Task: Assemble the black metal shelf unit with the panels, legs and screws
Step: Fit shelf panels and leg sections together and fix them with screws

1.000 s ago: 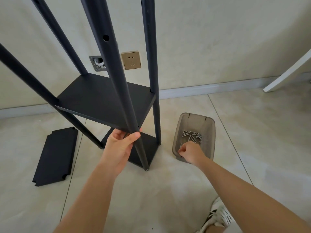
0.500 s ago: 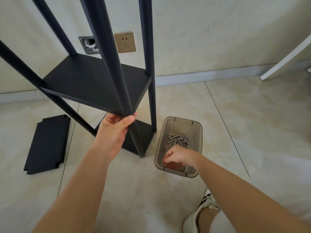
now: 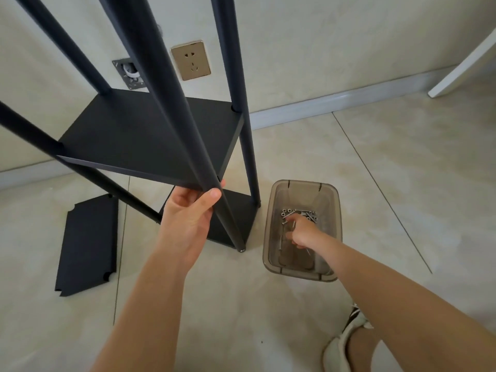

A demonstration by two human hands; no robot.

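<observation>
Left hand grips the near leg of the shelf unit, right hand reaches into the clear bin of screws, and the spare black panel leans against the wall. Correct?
One slip. The spare black panel lies flat on the floor left of the shelf unit, not against the wall, as the head view shows. The left hand does grip the near leg, and the right hand reaches into the clear bin of screws.

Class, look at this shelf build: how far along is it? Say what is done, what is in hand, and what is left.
Done: two panels, the upper panel and bottom panel, sit between the four legs. In hand: the left hand grips the front leg while the right hand reaches among the screws in the clear bin. Left: the spare panel lies on the floor, unfitted.
</observation>
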